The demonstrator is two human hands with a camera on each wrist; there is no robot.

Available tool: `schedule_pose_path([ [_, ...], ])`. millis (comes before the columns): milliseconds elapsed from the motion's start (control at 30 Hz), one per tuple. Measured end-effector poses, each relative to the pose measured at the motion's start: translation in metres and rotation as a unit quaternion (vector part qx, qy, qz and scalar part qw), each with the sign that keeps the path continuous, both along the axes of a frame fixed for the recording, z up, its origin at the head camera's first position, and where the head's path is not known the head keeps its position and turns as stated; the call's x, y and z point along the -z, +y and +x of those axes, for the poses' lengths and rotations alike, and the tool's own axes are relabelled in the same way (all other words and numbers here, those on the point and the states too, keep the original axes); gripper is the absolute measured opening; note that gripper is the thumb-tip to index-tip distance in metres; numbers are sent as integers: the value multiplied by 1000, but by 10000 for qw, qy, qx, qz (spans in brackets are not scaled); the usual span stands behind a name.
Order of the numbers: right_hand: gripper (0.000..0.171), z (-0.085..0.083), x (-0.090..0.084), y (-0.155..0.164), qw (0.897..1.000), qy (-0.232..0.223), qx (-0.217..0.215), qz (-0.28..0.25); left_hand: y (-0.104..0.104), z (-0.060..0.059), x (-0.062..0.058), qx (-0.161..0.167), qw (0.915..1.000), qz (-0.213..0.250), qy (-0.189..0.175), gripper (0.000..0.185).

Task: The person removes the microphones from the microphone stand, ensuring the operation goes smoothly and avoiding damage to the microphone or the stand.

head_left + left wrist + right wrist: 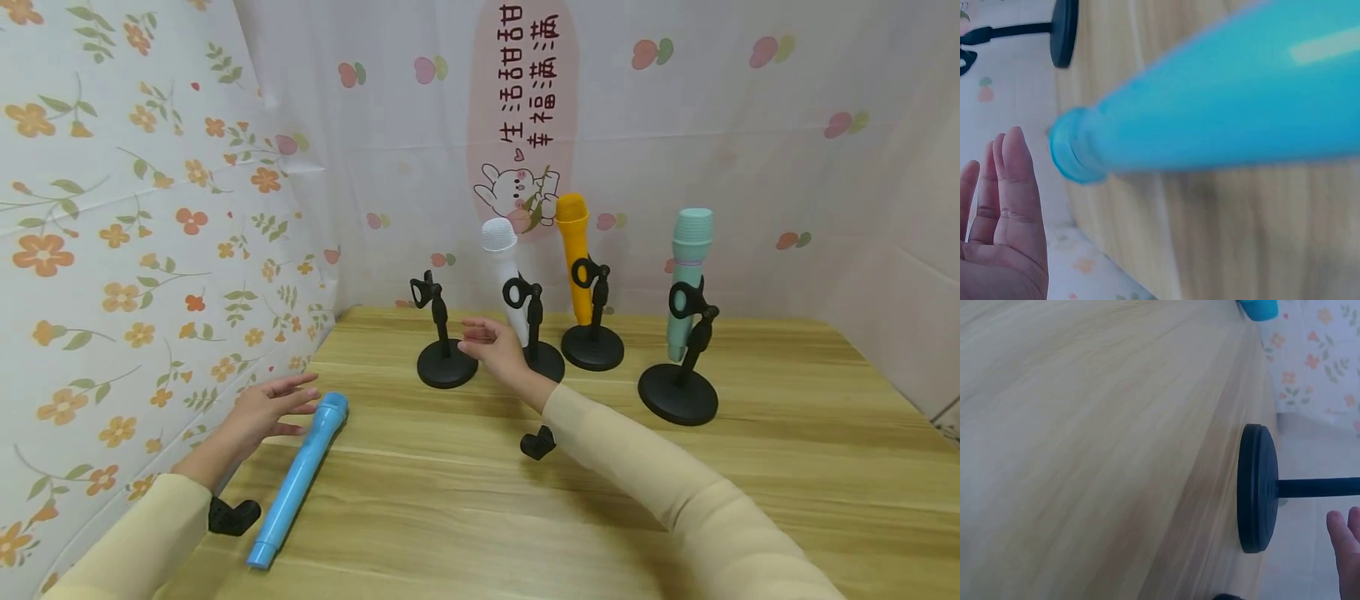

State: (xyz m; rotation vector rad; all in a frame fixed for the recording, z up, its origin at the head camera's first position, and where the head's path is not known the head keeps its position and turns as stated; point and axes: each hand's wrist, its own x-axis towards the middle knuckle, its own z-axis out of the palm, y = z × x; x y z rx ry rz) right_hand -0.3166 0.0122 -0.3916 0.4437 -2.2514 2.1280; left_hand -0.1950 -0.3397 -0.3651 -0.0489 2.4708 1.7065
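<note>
A blue microphone (297,483) lies on the wooden table at the left, its head pointing toward the back. Just beside that head is my left hand (258,414), fingers extended; the left wrist view shows the palm (1004,262) holding nothing. Toward the back, my right hand (501,352) hovers next to a black microphone stand (441,329) whose clip holds no microphone. In the right wrist view, my fingertips (1337,525) are close to the stand's pole (1316,487), with a gap between them. My right hand partly hides the neighbouring stand's base (550,364).
Behind and right of my right hand, a white microphone (501,250), a yellow microphone (573,250) and a mint-green microphone (687,250) stand tilted at black stands. Printed cloth (375,100) hangs at the back and left of the table (420,517).
</note>
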Motion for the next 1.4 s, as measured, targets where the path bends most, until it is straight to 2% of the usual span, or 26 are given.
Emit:
schedule_pose_path([
  [167,40,9,-3,12,9997,79,-224,97,16,-7,-1,202,9992,321,98,64],
  [300,39,12,1,21,9995,148,-201,184,33,-14,-2,311,9982,495,119,62],
  [667,40,27,0,50,9993,197,-227,211,78,-26,-6,302,9953,917,126,52],
  [733,41,28,1,55,9994,207,-229,185,85,-29,-7,404,9941,1001,126,50],
  [1033,42,32,2,73,9981,505,-257,244,115,-38,-9,685,9916,1071,228,47],
  [1400,39,31,-4,94,9971,705,75,280,144,-46,-19,873,9887,1139,428,47],
])
